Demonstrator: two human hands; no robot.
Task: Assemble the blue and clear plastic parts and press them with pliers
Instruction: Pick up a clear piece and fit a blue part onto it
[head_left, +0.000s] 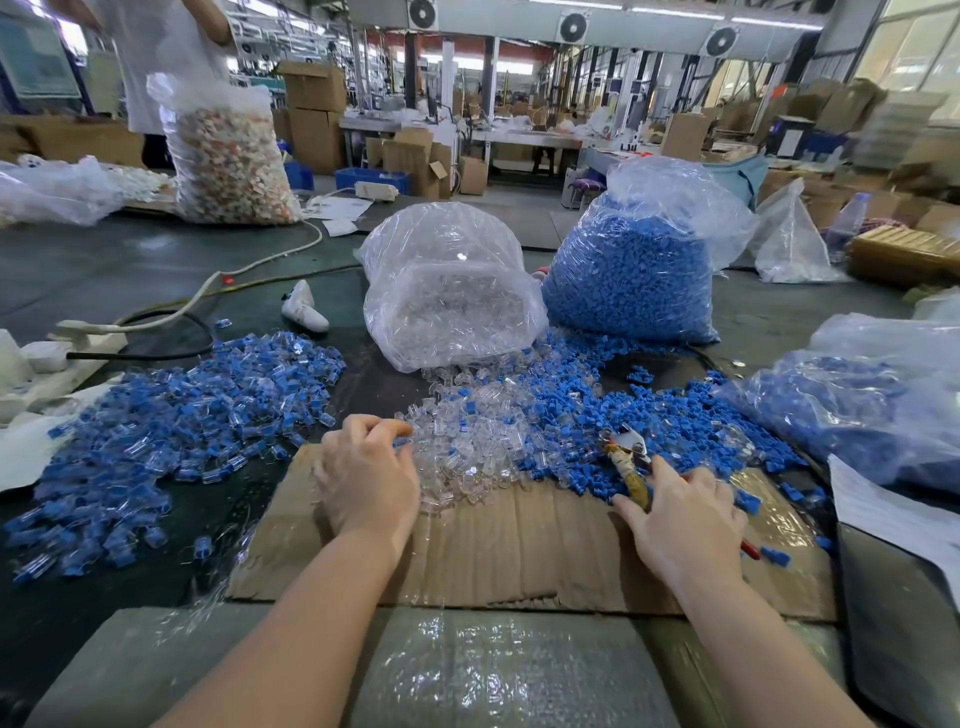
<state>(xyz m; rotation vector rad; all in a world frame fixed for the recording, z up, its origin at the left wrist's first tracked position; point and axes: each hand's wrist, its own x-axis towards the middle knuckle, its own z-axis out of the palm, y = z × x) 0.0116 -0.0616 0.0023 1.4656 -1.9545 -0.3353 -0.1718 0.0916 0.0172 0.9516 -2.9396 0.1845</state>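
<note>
Clear bag: a crumpled transparent bag (452, 283) lies open toward me at the middle of the table, part full of clear plastic parts, some of them spilling out at its mouth.
Blue bag: just right of it stands a taller transparent bag (631, 275), packed with blue plastic parts.
Right bag: a third plastic bag (862, 400) lies at the right edge, holding blue pieces.
Far bag: at the far left stands a tall clear bag (228, 156) of small pale and orange bits; a person in white stands behind it.
Clear parts: a loose heap of clear parts (467, 441) lies between my hands, at the far edge of the cardboard sheet (519, 545).
Blue parts: loose blue parts (597, 410) are spread to the right of the clear heap, around the pliers.
Joined pieces: a wide pile of blue-and-clear pieces (197, 410) covers the table on my left.
Left hand: my left hand (366, 475) has its fingers curled, the tips pinching a small blue piece at the edge of the clear heap.
Right hand: my right hand (685, 512) grips the pliers (628, 457) by the worn yellowish handle; the metal nose points away from me, over the blue parts.
Writing: none that I can read.
</note>
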